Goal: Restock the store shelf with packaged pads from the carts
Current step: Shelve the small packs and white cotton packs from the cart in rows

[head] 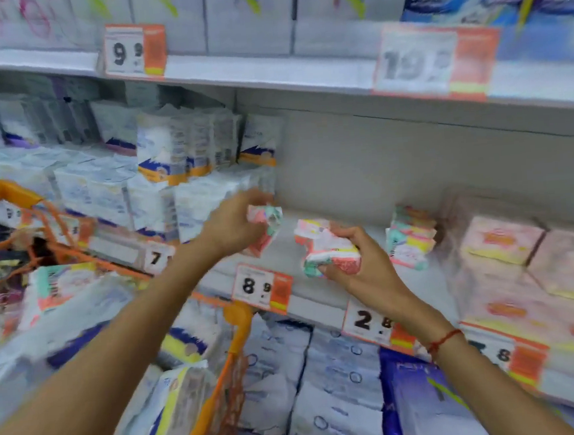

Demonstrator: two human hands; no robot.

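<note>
Holding one pink-and-teal pack in each hand over the middle shelf (318, 285).

Left hand (234, 223) has its fingers curled round a pack (268, 224) at the back-left of the bare stretch of shelf, just beside the white packs (161, 206); whether the pack touches the shelf is hard to tell through the blur. Right hand (358, 266) grips a second pack (326, 248) from below, near the shelf's front edge, above the "8.9" tag (262, 288). More packs of the same kind stand in a small stack (411, 242) to the right, next to pink boxes (507, 244). An orange cart (220, 394) at lower left carries more packs, one with the same pink-and-teal colours (61, 286). A red string (443, 340) circles the right wrist.
</note>
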